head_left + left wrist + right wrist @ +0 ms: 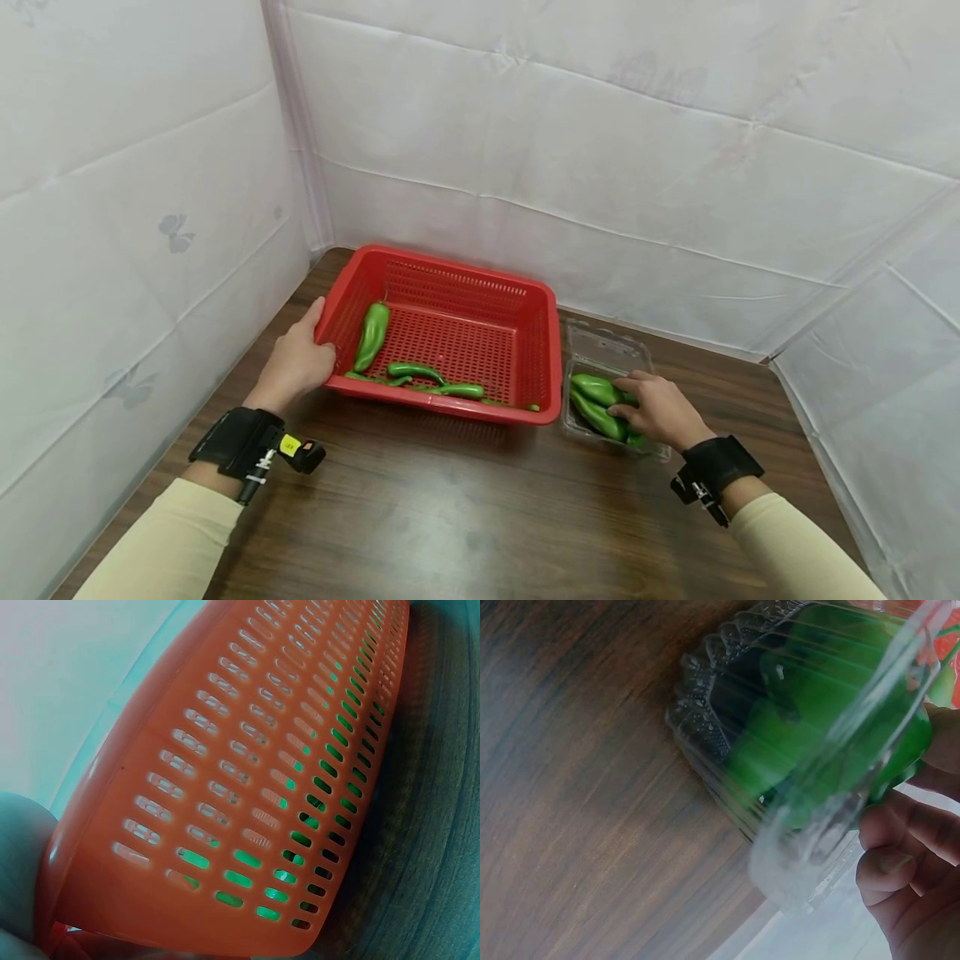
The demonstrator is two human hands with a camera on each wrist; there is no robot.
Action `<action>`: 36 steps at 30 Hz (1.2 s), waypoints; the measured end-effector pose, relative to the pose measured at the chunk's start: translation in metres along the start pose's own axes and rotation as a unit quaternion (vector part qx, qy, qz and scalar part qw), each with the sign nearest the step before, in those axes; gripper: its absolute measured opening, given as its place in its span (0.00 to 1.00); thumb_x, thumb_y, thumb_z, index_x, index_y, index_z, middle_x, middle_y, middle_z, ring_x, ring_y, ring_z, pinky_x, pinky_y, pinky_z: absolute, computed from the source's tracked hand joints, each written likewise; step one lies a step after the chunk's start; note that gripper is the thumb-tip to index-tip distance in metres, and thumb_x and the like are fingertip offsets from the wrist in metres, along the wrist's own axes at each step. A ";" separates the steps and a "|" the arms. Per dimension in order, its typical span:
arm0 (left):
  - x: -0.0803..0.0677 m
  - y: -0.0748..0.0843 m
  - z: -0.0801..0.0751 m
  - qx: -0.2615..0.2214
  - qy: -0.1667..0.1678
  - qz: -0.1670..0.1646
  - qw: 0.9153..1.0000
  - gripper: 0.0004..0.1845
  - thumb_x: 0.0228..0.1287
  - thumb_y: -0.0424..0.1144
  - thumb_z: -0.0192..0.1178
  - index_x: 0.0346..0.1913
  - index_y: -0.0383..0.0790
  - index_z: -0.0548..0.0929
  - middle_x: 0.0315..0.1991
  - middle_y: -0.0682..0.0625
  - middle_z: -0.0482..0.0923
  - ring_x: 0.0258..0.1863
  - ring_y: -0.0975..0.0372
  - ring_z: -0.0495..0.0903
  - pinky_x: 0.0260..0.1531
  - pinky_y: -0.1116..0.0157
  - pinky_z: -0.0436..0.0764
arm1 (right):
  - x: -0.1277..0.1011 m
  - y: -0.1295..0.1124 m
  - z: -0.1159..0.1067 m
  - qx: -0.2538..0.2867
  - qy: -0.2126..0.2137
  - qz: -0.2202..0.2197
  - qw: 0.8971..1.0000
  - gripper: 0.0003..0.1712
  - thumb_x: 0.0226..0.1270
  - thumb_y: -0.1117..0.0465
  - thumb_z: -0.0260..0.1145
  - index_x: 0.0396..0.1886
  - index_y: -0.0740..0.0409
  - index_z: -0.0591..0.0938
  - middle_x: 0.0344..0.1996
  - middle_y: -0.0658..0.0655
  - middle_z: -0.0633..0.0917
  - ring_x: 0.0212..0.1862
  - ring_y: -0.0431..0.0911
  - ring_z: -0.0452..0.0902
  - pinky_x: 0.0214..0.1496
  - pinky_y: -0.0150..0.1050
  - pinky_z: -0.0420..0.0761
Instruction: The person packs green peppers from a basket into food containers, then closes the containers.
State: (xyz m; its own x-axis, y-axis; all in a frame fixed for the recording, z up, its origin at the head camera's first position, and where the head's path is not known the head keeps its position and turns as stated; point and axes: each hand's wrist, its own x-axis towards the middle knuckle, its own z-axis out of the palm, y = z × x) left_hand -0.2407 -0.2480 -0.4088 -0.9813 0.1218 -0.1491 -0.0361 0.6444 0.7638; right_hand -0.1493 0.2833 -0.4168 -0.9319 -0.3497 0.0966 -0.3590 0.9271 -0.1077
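My left hand point(300, 358) grips the left rim of a red plastic basket point(536, 350), whose slotted wall point(217, 787) fills the left wrist view. The basket is tilted towards me. A large green pepper point(372, 337) lies at its left side, and several thinner green peppers point(414, 371) lie along the near side. To the right, a clear plastic box point(576, 427) holds several large green peppers point(597, 417). My right hand point(660, 408) reaches into it and pinches a green pepper point(907, 750) between thumb and fingers. The palm hides part of the box.
The clear lid point(603, 346) stands open behind the box, next to the basket's right side. Everything rests on a dark wooden table point(450, 500). White sheeting point(480, 150) hangs close behind the table and along both sides.
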 end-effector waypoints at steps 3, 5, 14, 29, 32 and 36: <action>-0.001 0.001 0.000 0.002 0.000 -0.005 1.000 0.43 0.73 0.35 0.42 0.85 0.41 0.37 0.71 0.24 0.67 0.60 0.39 0.75 0.53 0.42 0.77 | 0.002 0.001 -0.001 -0.004 -0.002 -0.008 1.000 0.26 0.63 0.57 0.77 0.57 0.65 0.86 0.47 0.63 0.87 0.43 0.55 0.86 0.43 0.52 0.85; -0.001 0.002 0.000 0.001 -0.001 -0.009 1.000 0.43 0.73 0.35 0.42 0.85 0.42 0.37 0.71 0.24 0.68 0.59 0.39 0.75 0.53 0.43 0.77 | 0.004 0.002 -0.005 -0.009 -0.010 -0.009 1.000 0.26 0.64 0.56 0.77 0.58 0.64 0.86 0.48 0.63 0.87 0.43 0.55 0.86 0.44 0.52 0.85; -0.003 0.007 -0.001 0.000 0.007 -0.010 1.000 0.42 0.72 0.34 0.42 0.85 0.42 0.38 0.70 0.26 0.69 0.59 0.40 0.76 0.52 0.45 0.78 | 0.046 -0.015 -0.051 -0.032 -0.008 -0.020 0.999 0.24 0.70 0.56 0.72 0.61 0.62 0.85 0.56 0.67 0.87 0.52 0.63 0.86 0.52 0.60 0.84; -0.004 0.010 0.003 -0.009 0.007 -0.032 0.999 0.43 0.73 0.33 0.44 0.86 0.44 0.40 0.70 0.28 0.70 0.58 0.42 0.76 0.51 0.48 0.79 | 0.182 -0.144 -0.057 -0.015 -0.176 -0.151 0.973 0.24 0.73 0.55 0.68 0.66 0.57 0.83 0.61 0.59 0.87 0.63 0.53 0.83 0.66 0.51 0.81; -0.005 0.011 0.002 -0.011 0.008 -0.033 0.999 0.42 0.73 0.33 0.44 0.86 0.44 0.40 0.70 0.28 0.70 0.58 0.42 0.77 0.51 0.48 0.80 | 0.202 -0.165 -0.045 -0.016 -0.222 -0.170 0.960 0.25 0.73 0.55 0.69 0.66 0.57 0.83 0.61 0.58 0.87 0.62 0.51 0.84 0.66 0.50 0.81; -0.006 0.011 0.000 -0.014 0.012 -0.033 0.999 0.43 0.72 0.32 0.44 0.86 0.44 0.41 0.70 0.28 0.71 0.59 0.42 0.77 0.52 0.47 0.80 | 0.223 -0.191 -0.028 -0.024 -0.266 -0.191 0.944 0.25 0.73 0.55 0.70 0.66 0.58 0.83 0.60 0.58 0.88 0.58 0.50 0.85 0.64 0.48 0.82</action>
State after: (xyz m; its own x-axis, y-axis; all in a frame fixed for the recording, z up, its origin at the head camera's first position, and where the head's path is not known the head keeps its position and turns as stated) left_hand -0.2348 -0.2416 -0.3997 -0.9807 0.0613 -0.1858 -0.1067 0.6284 0.7706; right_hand -0.2876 0.0319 -0.3474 -0.6329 -0.6667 -0.3936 -0.6842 0.7196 -0.1188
